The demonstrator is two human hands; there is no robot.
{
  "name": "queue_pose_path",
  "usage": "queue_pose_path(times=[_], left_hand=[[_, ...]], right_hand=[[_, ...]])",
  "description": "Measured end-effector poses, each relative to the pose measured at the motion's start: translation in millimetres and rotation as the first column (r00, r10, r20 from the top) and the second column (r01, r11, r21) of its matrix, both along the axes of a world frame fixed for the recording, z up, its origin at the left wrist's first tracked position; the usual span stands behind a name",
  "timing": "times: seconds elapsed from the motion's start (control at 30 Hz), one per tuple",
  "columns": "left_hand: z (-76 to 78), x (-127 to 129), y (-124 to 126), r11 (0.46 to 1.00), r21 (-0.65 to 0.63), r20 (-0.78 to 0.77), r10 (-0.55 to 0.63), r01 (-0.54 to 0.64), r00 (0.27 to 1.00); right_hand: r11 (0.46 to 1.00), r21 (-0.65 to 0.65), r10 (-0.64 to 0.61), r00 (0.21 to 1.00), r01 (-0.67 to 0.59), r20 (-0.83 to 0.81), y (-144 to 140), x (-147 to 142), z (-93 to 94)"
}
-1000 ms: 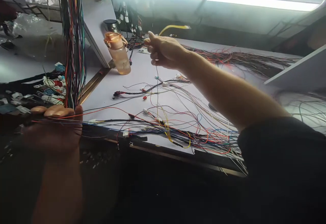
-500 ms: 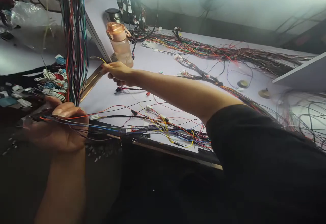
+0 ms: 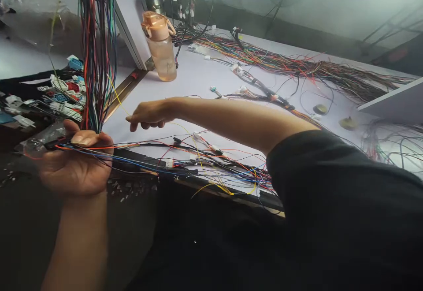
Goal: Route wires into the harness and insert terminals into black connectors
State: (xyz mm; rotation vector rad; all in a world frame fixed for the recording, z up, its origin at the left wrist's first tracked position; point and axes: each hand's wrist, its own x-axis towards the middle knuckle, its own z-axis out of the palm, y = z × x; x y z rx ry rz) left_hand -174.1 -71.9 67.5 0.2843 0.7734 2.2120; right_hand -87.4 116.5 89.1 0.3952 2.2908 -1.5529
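The left hand (image 3: 74, 165) is closed, palm up, around a bundle of thin multicoloured wires (image 3: 97, 53) that rises straight up from the fist, while more strands of it run out sideways over the counter edge. The right hand (image 3: 148, 114), reaching across from a black sleeve (image 3: 346, 203), pinches a thin yellow wire (image 3: 115, 97) between thumb and fingertips; the other fingers curl loosely. That yellow wire slants from the pinch up toward the hanging bundle and trails the other way down into a tangle of loose coloured wires (image 3: 214, 167) lying on the white counter (image 3: 198, 79), just right of the left hand. Beyond the right hand stands a translucent orange plastic bottle (image 3: 161, 46), upright against a slanted white panel (image 3: 135, 17). Left of the bundle lies a heap of small white, blue and red connector housings (image 3: 59, 101). Far behind the bottle, a long loom of mixed wires (image 3: 297, 68) stretches across the counter.
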Motion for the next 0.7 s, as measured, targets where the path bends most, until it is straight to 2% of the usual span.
queue_pose_path(times=[0.1,0.2,0.27,0.37,0.5,0.6,0.7], left_hand=[[-4.1,2,1,0.995,0.060,0.020,-0.077,0.075,0.997],[-9.2,1,1,0.996,0.040,0.024,-0.083,0.082,0.996],[-10.2,1,0,0.997,0.027,0.047,-0.069,0.068,0.996],[-5.9,6,0,0.998,0.013,0.091,-0.057,0.056,0.994],[1.0,10,2,0.996,0.005,0.122,-0.087,0.087,0.989],[-2.8,9,5,0.996,-0.036,0.140,-0.072,0.077,0.988],[-10.6,10,5,0.993,-0.089,0.168,-0.059,0.075,0.984]], right_hand=[[0.995,-0.082,-0.058,0.996,0.053,-0.065,-2,9,-15.6],[0.982,-0.141,-0.152,0.964,0.123,-0.217,-7,9,-16.6],[0.981,-0.144,-0.163,0.946,0.126,-0.280,-10,7,-6.7],[0.989,-0.113,-0.120,0.949,0.091,-0.292,-18,3,19.3],[0.991,-0.088,-0.126,0.932,0.102,-0.341,-23,-7,51.0],[0.995,-0.006,-0.093,0.921,0.099,-0.379,-21,-5,53.9],[0.993,0.102,-0.029,0.950,0.064,-0.311,-21,19,38.3]])
